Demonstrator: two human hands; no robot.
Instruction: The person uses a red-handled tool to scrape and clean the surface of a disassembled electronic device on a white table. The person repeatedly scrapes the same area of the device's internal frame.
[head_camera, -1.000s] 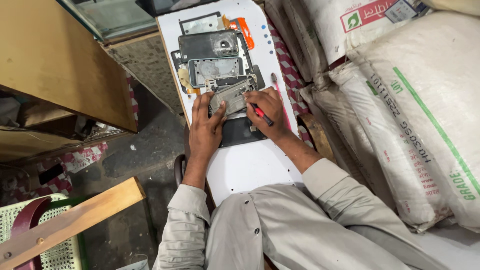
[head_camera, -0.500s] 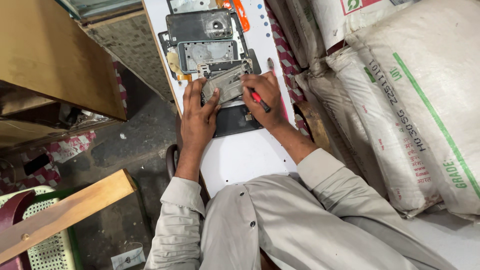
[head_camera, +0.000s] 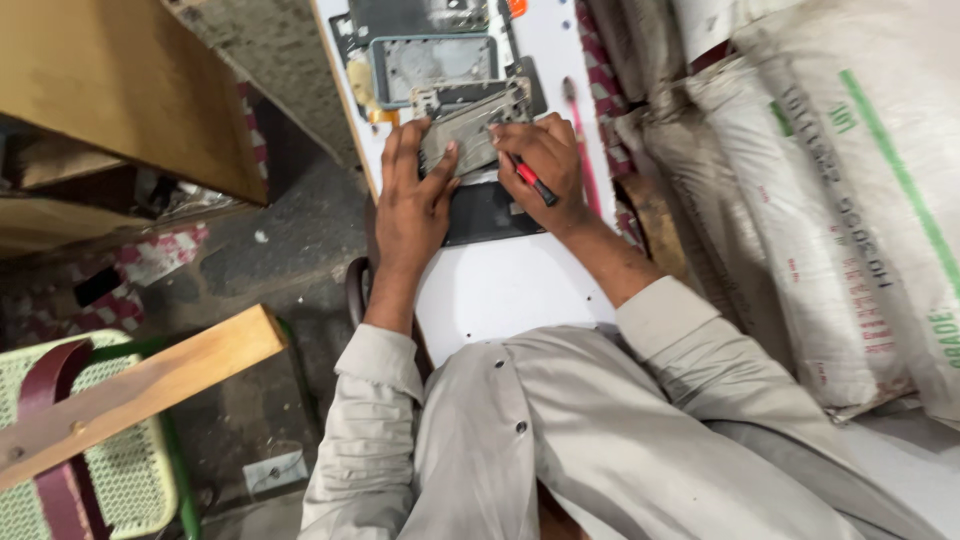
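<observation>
Head view: looking straight down at a narrow white board (head_camera: 520, 290) running up the middle of the frame.
Left hand (head_camera: 412, 195): laid flat, fingers spread and only lightly curled, pressing on the grey phone part (head_camera: 468, 140); likely pinning it so it cannot slide.
Right hand (head_camera: 540, 165): fingers closed around a red-handled screwdriver (head_camera: 530, 178), tip end hidden under the fingers at the part's right edge.
Grey phone part: upper centre of the frame, tilted, between both hands, resting partly on a dark panel (head_camera: 490, 212).
Dark panel: flat on the board just below the hands, seemingly serving as a work mat.
Phone frame (head_camera: 432, 65): top centre, open side up, set just beyond the hands within easy reach.
Sacks (head_camera: 840, 200): stacked along the right side.
Wooden plank (head_camera: 130, 385): lower left, crossing a green mesh seat (head_camera: 110, 480).
</observation>
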